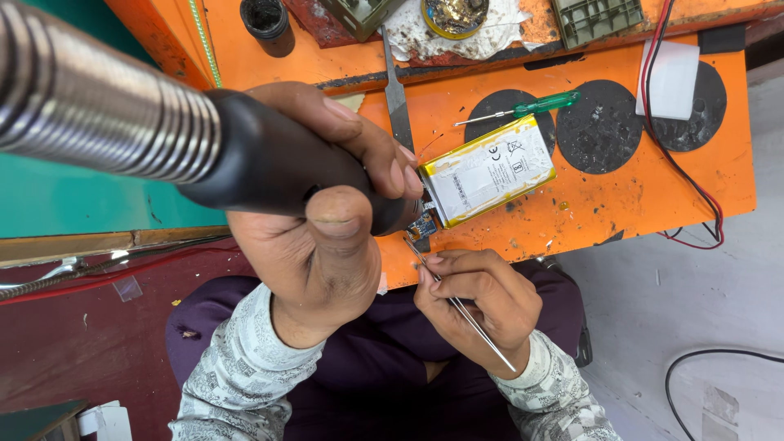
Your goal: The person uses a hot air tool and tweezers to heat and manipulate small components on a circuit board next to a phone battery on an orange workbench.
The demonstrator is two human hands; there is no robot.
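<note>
Battery pack (488, 170), flat, rectangular, wrapped in yellow and white film, lying on the orange workbench (653, 192) just beyond the person's hands, one short end pointing toward them. Small blue circuit strip (423, 224) sitting at that near end, touching the pack.

Left hand (327, 237) is gripping the black handle of a hot-air tool (269, 163), fingers curled fully around it and thumb pressing on top; the nozzle end is pointing down at the circuit strip, its tip hidden behind the fingertips. A ribbed metal hose is running off the handle toward the upper left.

Right hand (482, 298) is pinching thin metal tweezers (461, 306) between thumb and forefinger, fingers closed on the shafts; the tips are reaching up to the strip, though whether they are touching it cannot be told.

Handling judgement: the pack is looking light and slim, with a soft foil skin that is likely denting or puncturing easily, so flat faces and long edges are seeming the safest places to hold. The strip is appearing tiny and fragile, best taken by its edge with the tweezers.

Also on the workbench: a green-handled screwdriver (523, 108) just behind the pack, a flat metal pry tool (397, 94), dark round pads (600, 126), a white block (671, 79) and red and black wires (694, 196).
</note>
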